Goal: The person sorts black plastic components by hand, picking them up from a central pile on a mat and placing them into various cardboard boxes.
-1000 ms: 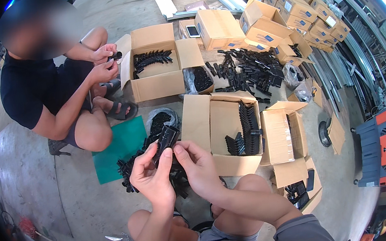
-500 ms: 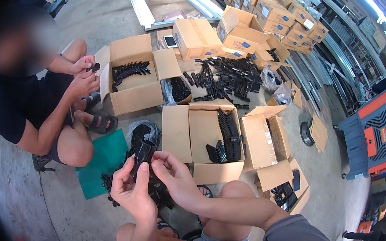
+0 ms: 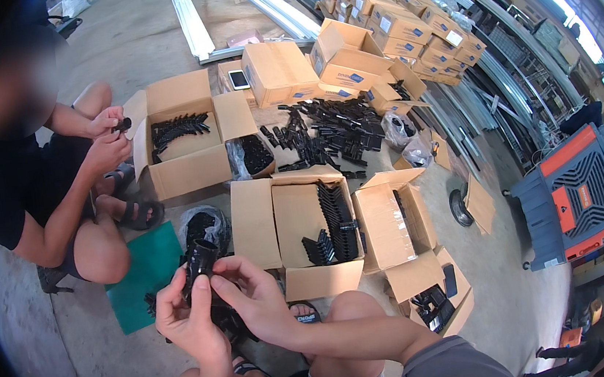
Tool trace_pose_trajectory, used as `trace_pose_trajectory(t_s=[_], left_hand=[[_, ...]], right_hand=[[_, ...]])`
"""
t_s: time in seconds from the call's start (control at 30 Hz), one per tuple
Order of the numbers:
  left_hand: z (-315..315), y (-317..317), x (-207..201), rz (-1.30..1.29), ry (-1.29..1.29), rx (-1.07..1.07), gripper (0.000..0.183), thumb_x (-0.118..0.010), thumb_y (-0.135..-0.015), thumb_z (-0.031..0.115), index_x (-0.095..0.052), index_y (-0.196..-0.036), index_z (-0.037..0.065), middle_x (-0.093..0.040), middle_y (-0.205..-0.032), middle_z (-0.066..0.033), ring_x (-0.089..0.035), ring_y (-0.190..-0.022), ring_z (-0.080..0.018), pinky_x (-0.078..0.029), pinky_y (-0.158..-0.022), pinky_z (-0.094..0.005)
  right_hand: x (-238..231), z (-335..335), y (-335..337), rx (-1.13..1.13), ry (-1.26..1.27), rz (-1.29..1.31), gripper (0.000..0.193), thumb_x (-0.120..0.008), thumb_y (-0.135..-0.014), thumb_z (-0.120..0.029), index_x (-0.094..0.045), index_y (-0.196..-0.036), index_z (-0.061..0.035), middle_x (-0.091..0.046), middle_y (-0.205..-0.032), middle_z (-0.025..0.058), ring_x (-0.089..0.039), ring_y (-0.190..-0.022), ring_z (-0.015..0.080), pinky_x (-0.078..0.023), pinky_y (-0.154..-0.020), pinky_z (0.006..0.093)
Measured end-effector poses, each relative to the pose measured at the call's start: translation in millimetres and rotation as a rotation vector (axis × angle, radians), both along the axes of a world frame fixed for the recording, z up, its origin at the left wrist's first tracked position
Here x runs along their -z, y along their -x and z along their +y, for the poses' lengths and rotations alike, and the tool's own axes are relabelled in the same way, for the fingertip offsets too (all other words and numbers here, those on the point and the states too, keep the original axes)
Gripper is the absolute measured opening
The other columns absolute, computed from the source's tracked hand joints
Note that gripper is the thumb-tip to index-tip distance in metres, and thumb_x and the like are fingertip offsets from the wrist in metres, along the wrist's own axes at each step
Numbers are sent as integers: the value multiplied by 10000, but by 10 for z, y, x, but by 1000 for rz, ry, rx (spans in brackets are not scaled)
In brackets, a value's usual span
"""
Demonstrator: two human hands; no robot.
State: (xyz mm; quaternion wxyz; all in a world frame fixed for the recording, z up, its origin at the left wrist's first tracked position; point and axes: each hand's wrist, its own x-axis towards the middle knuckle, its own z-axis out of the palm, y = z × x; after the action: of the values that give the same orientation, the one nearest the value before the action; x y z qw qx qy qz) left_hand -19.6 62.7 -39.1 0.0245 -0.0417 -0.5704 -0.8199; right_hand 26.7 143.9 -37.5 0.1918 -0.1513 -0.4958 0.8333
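My left hand (image 3: 196,319) holds a short black tubular part (image 3: 200,255) upright between thumb and fingers, its round open end facing up. From the right side my right hand (image 3: 253,298) pinches at the same part, thumb and fingertips against its edge; any small piece between them is hidden. Below my hands lies a heap of black parts (image 3: 232,325), partly covered by them. Just beyond is a clear plastic bag (image 3: 216,225) with black pieces in it. In front to the right stands an open carton (image 3: 324,280) holding rows of similar black parts.
A co-worker (image 3: 29,180) sits at the left, handling a black piece beside another open carton (image 3: 190,177). Loose black parts (image 3: 343,129) cover the floor ahead. A smaller open carton (image 3: 385,242), a green sheet (image 3: 134,309) and a grey-orange machine (image 3: 575,196) surround the place.
The whole view has shifted slightly, with the scene moving left. My hands keep the black tubular part in nearly the same grip, now a little more upright.
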Motion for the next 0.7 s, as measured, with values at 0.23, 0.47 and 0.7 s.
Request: trace_pose_trajectory(t_s=[0.23,0.47,0.7], left_hand=[[-17,3,-7,-4,12,4,254,-725,-858,-77,-665,-1104,-52,-703,-1077,-149,-662,-967,-166,-517,-914,-304],[44,4,12,53,51,-30,228,-693,-903,-45,-661,-1128,-37,-703,-1015,-91,-643,-915,-112,-507,-861,-248],[-2,-3,7,3,47,1,232,-717,-866,-67,-662,-1090,-49,-694,-1096,-143,-656,-985,-172,-509,-922,-303]], right_hand=[[-31,44,-8,-51,77,-76,185,-577,-1037,-119,-572,-1179,0,-614,-1109,22,-574,-1048,83,-479,-940,242],[139,93,14,-124,-5,-81,226,-565,-1047,-139,-548,-1233,-12,-588,-1146,24,-552,-1058,74,-453,-913,223],[86,64,-6,-72,-75,16,230,-537,-1063,-170,-565,-1224,-7,-599,-1119,13,-552,-1057,74,-444,-943,240]])
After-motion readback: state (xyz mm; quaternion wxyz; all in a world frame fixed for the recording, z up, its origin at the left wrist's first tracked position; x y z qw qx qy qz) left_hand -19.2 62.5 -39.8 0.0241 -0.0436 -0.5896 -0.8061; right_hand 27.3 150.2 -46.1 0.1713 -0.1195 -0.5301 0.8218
